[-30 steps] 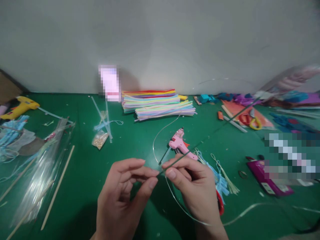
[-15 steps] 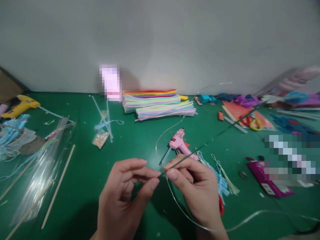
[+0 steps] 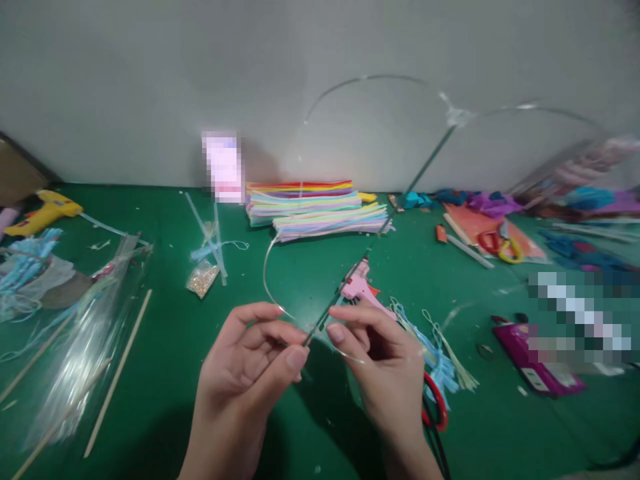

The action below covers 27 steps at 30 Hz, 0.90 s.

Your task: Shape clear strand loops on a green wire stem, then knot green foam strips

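Observation:
My left hand (image 3: 250, 373) pinches the lower end of a thin dark green stick (image 3: 430, 163) between thumb and fingers. The stick slants up to the right. Clear tape or film (image 3: 457, 117) wraps its far end, where a thin, clear curved wire (image 3: 367, 78) spreads to both sides. Beside the stick's lower part is my right hand (image 3: 387, 367), thumb and index fingertips slightly apart, other fingers curled. Its index fingertip is close to the stick; contact is unclear. A pink glue gun (image 3: 356, 283) lies just behind the hands, partly covered by the stick.
Bundles of pastel pipe cleaners (image 3: 325, 220) lie by the wall. Red-handled scissors (image 3: 440, 407) sit under my right wrist. At left are a yellow glue gun (image 3: 45, 213), clear plastic sleeves (image 3: 83, 360) and wooden sticks (image 3: 117, 373). A purple power strip (image 3: 535, 363) lies at right.
The stick has swung more upright, lifting its taped end and wire loops against the wall. My right fingers have parted from their pinch, while my left hand now grips the stick's lower end.

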Available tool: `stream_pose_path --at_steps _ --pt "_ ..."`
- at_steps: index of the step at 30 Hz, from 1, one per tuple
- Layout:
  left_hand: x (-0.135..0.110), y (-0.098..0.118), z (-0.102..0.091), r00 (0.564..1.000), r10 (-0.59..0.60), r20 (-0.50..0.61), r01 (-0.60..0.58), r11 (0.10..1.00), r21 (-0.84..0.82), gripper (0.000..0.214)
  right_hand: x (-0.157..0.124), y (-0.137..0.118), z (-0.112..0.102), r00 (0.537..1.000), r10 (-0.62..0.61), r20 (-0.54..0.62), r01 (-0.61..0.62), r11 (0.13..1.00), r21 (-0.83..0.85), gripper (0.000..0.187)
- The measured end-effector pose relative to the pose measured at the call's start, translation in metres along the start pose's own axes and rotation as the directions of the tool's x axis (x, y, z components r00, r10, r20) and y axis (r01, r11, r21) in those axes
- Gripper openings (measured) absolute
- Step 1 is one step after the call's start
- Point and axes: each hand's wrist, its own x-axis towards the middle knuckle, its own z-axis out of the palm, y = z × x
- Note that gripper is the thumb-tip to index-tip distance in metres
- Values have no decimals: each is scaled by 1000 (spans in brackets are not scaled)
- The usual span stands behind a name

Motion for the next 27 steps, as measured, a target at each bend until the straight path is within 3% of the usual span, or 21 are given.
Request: stream_pose_path --at_steps 2,9,12,15,18,27 --pt "1 1 -2 999 -37 8 37 998 -54 35 -1 -1 6 992 -124 2 124 989 -78 23" --pt "1 1 -2 998 -53 -22 50 991 -126 34 -9 0 13 970 -230 72 241 948 -210 14" --pt "2 2 -3 998 -39 -50 31 990 -138 35 -13 -11 13 896 -437 77 432 820 -376 11" --pt "2 1 -3 996 -6 -85 -3 995 -97 36 -16 -26 13 782 -610 127 561 601 -570 26" --pt "0 -2 -3 996 47 -77 -50 998 -39 34 -15 -35 14 751 -635 179 564 476 -675 26" --pt "-2 -1 -3 991 128 -39 -123 987 102 32 -9 -38 12 754 -616 230 576 452 -681 17"
